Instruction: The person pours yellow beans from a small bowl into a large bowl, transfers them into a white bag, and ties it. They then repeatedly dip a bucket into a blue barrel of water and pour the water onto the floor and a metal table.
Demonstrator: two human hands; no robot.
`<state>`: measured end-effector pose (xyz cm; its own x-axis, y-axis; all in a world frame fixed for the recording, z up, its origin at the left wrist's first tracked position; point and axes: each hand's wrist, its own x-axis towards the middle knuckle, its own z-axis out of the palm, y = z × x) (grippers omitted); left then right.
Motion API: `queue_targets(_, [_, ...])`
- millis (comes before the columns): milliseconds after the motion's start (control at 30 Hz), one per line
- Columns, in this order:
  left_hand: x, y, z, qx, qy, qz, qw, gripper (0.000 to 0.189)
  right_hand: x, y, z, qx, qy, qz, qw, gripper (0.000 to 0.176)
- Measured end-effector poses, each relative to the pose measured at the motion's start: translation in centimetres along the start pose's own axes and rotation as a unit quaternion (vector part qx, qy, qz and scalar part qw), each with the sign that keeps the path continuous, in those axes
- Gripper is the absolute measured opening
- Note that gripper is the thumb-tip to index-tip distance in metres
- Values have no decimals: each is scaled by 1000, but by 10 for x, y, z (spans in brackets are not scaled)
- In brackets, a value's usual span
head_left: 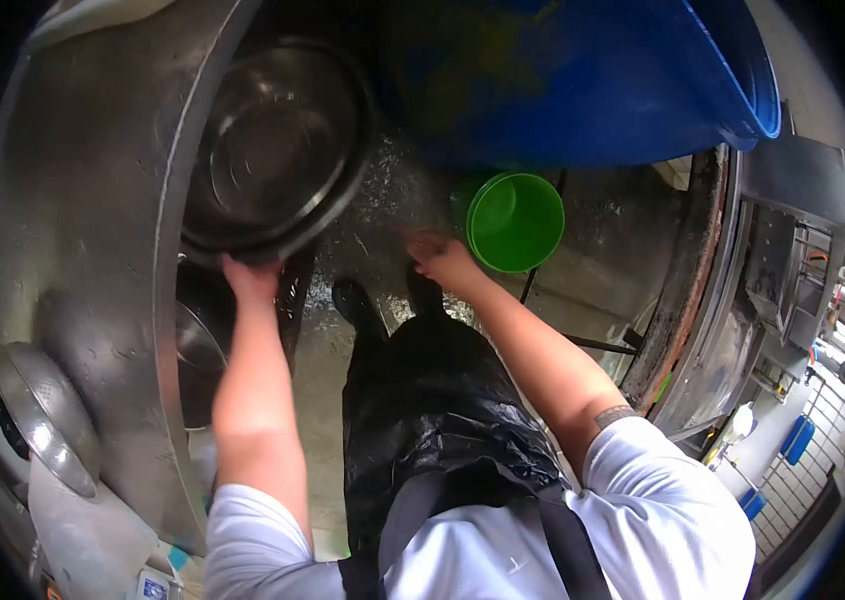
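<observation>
The left hand [251, 277] had its fingers grasping the near rim of a wide steel basin [278, 150], which lay between ten and eleven o'clock. The right hand [435, 256] hung blurred near the centre, fingers loosely curled; whether they gripped anything could not be told. Just beside it, toward two o'clock, stood a green bucket [516, 222], with a large blue tub [603, 90] at one o'clock.

I can't make out the left hand's [253, 278] fingertips at the metal basin's [278, 150] near rim; the right hand [436, 254] blurs, and the far edge cuts off the blue tub [583, 95].
</observation>
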<state>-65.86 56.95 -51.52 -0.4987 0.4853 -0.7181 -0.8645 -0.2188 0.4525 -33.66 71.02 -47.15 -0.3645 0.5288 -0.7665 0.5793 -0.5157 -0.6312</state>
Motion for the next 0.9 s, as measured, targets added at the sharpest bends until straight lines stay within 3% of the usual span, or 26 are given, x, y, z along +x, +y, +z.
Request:
queue_targets(33, [19, 14, 6, 59, 77, -22, 995, 77, -11, 13, -15, 6, -7, 48, 999, 56])
queue_targets(67, [38, 28, 13, 119, 147, -43, 981, 78, -4, 50, -32, -71, 16, 14, 997, 54])
queue_targets(100, [47, 37, 16, 120, 149, -41, 981, 78, 2, 85, -49, -148, 39, -20, 988, 53])
queue_targets(133, [52, 45, 18, 451, 145, 135, 870, 82, -15, 88, -63, -218, 75, -51, 972, 49])
queue_targets(167, [51, 51, 20, 714, 118, 290, 627, 87, -23, 94, -80, -327, 50, 14, 944, 46])
queue_targets(200, [35, 57, 21, 715, 121, 290, 625, 87, -36, 101, -91, -352, 48, 28, 934, 46])
queue_targets(267, [-19, 70, 9, 841, 209, 314, 388, 94, -56, 116, -103, -377, 43, 41, 924, 47])
queue_targets(333, [-43, 76, -24, 832, 330, 199, 400, 95, -61, 133, -105, -402, 23, 52, 914, 52])
queue_targets(400, [17, 83, -168, 761, 369, 216, 488, 81, -64, 137, -105, -377, 42, 56, 924, 49])
queue_targets(500, [-14, 115, -214, 768, 317, 116, 544, 71, -56, 148, -89, -344, 44, 38, 937, 45])
queue_targets(533, [-26, 113, -208, 767, 323, 113, 543, 71, -53, 152, -84, -335, 44, 21, 941, 43])
queue_targets(600, [-47, 103, -185, 845, 322, 64, 423, 55, -50, 154, -79, -352, 31, 19, 935, 42])
queue_targets(633, [-40, 92, -207, 845, 293, 85, 440, 43, -50, 154, -77, -366, 24, 18, 930, 42])
queue_targets(667, [-39, 71, -204, 854, 241, 50, 459, 37, -49, 159, -78, -368, 18, 17, 929, 42])
queue_targets(700, [-50, 40, -178, 860, 200, 76, 462, 33, -49, 168, -83, -357, 28, 4, 934, 41])
queue_targets(767, [-75, -11, -162, 842, 211, 72, 491, 30, -45, 160, -67, -353, 28, 12, 935, 42])
queue_targets(800, [-91, -25, -149, 850, 213, 53, 479, 29, -47, 150, -57, -353, 12, 6, 935, 42])
queue_targets(833, [-102, -35, -145, 849, 185, 102, 485, 31, -48, 139, -51, -349, -11, 6, 937, 44])
queue_targets(900, [-118, -46, -147, 886, 118, 66, 443, 33, -46, 128, -35, -352, -25, -41, 935, 48])
